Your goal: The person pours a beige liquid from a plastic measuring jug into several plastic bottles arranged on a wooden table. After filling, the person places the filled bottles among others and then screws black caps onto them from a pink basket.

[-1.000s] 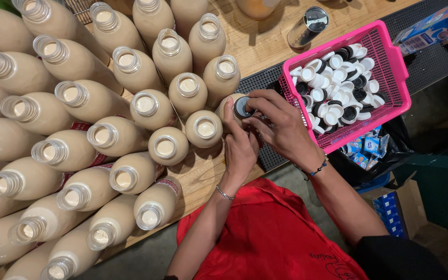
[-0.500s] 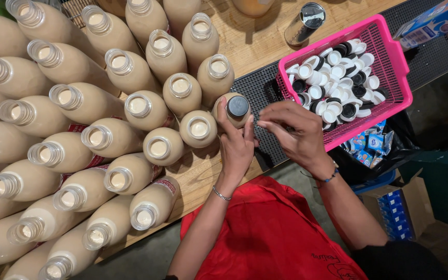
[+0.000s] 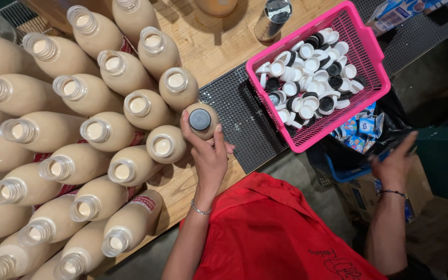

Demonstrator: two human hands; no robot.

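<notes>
While the left hand (image 3: 209, 155) wraps the shoulder of a capped bottle (image 3: 201, 120) at the desk (image 3: 219, 46) edge, beside rows of uncapped bottles (image 3: 130, 106) of beige liquid, the right hand (image 3: 394, 162) hangs off to the side, blurred, cannot tell if it grips anything; pink basket (image 3: 373, 62) of black and white caps (image 3: 307, 78) sits near. Bottle looks full, likely heavy, smooth and slippery, so grip the neck or shoulder, not the cap

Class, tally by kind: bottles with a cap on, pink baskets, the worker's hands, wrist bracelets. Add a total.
capped bottle: 1
pink basket: 1
hands: 2 (left hand, right hand)
bracelets: 2
Total: 6
</notes>
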